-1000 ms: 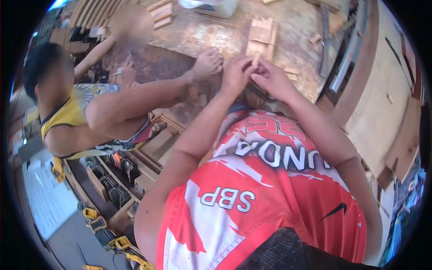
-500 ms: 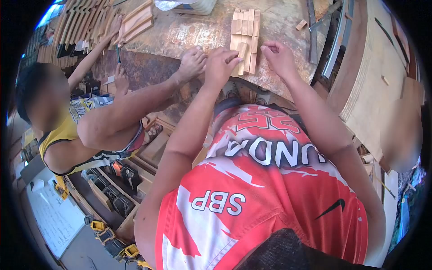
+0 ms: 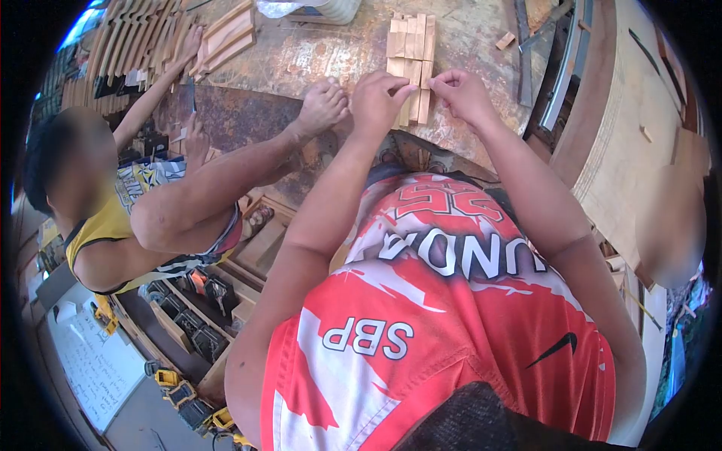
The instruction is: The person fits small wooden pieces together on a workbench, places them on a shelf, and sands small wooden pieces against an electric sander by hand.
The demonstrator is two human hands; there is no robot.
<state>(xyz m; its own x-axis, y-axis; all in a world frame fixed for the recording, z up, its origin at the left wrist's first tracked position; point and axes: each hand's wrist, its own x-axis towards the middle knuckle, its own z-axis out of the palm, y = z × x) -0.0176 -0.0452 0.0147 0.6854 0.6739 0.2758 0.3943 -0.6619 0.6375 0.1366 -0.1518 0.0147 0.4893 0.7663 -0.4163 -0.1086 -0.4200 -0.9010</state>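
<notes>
Small wooden blocks [image 3: 410, 45] lie in close rows on the worn workbench [image 3: 331, 56]. My left hand [image 3: 374, 98] is over the left side of the near end of these rows, thumb and fingertips pinched together. Facing it from the right edge of the blocks, my right hand [image 3: 462, 94] is also closed in a pinch. A small gap separates the two sets of fingertips. Whatever either pinch holds is too small or hidden to make out. Part of the nearest blocks is covered by my left hand.
At left sits a co-worker in a yellow top, a bare foot [image 3: 323, 105] on the bench edge and a thin tool by one hand [image 3: 197, 139]. Slatted wood pieces [image 3: 128, 45] fill the far left. A loose block [image 3: 505, 40] and metal bars [image 3: 564, 71] lie right.
My left hand has moved slightly right, over the near blocks. My right hand has moved left, its fingertips now closer to the left ones. The co-worker's hand with the tool has shifted slightly.
</notes>
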